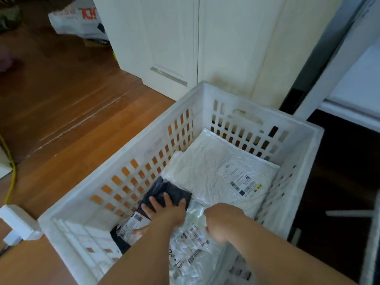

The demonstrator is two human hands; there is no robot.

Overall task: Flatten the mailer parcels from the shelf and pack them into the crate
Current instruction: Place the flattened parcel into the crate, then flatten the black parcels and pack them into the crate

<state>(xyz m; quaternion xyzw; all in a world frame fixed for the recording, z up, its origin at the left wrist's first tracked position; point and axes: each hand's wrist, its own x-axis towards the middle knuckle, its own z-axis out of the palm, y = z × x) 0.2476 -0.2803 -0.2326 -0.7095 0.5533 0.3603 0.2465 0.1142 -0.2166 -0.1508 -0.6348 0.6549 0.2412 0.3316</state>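
A white slotted plastic crate [156, 161] stands on the wooden floor. A large white mailer parcel [207, 171] with a shipping label lies flat in its far half. A black mailer parcel [174, 192] with a white label lies at the near left. My left hand [164, 210] presses flat on it, fingers spread. A clear, crinkled mailer parcel [193, 243] with barcode labels lies at the near right. My right hand [222, 221] is curled on the clear parcel's top edge; the grip itself is hidden.
White cabinet doors [164, 48] rise behind the crate. A dark shelf unit with a white frame [339, 79] stands to the right. A white plastic bag [78, 19] lies at the far left, a yellow cable [12, 177] and a white block [18, 223] at the near left.
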